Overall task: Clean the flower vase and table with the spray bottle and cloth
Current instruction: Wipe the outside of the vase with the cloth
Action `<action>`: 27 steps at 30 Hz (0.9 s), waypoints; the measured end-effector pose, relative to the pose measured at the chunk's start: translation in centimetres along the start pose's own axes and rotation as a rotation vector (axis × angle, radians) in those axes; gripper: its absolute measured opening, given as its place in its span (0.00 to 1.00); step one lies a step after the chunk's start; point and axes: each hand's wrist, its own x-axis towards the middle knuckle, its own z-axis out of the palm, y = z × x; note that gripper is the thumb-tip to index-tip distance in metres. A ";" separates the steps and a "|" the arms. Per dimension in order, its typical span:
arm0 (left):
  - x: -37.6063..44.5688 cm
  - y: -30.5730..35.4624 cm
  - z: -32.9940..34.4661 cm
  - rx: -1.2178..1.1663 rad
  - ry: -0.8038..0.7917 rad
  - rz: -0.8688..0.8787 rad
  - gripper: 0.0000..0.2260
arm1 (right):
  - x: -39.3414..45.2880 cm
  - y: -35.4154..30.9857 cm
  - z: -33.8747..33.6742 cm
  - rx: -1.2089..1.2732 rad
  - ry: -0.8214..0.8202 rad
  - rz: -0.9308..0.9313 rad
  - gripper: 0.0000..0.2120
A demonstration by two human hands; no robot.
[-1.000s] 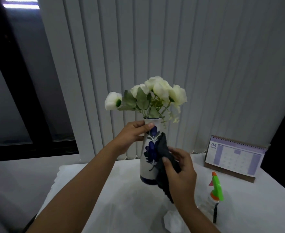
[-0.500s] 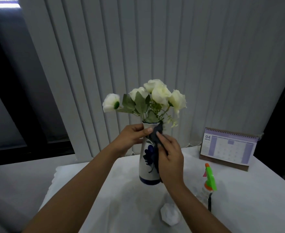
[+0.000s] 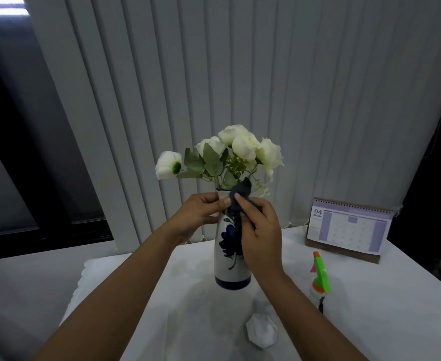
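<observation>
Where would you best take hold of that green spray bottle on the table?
Probably around the neck just under the green trigger head of the spray bottle. It stands upright to the right of the vase, so come from its open right side, away from the right hand.

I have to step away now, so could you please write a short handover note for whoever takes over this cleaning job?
Left hand grips the neck of the flower vase, steadying it upright on the table.
Right hand presses the dark cloth against the vase's neck, near the rim.
Spray bottle stands on the table to the right of the vase, untouched.
Done: vase wiping is underway; how much is clean I cannot tell.
Left: finish the vase, then spray and wipe the table.
</observation>
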 end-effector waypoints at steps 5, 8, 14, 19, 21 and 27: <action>0.0 0.0 -0.3 -0.006 -0.010 0.001 0.09 | 0.3 0.3 -0.3 0.122 -0.001 0.121 0.21; 0.0 -0.3 -0.5 -0.055 0.043 0.024 0.09 | -1.0 1.6 -0.4 0.229 -0.067 0.363 0.22; 0.1 0.1 -1.7 -0.069 0.092 0.044 0.14 | -4.4 4.1 -1.9 0.198 -0.340 0.603 0.25; 0.1 -0.6 -0.8 -0.008 0.011 0.036 0.08 | -0.1 2.8 -0.6 0.312 -0.246 0.559 0.20; 0.4 -0.8 -0.9 -0.033 0.061 0.038 0.10 | 0.2 2.7 -0.9 0.293 -0.250 0.518 0.18; 0.9 -2.0 -0.8 -0.149 0.207 0.059 0.10 | -8.9 3.9 -2.0 -0.016 -0.311 0.328 0.22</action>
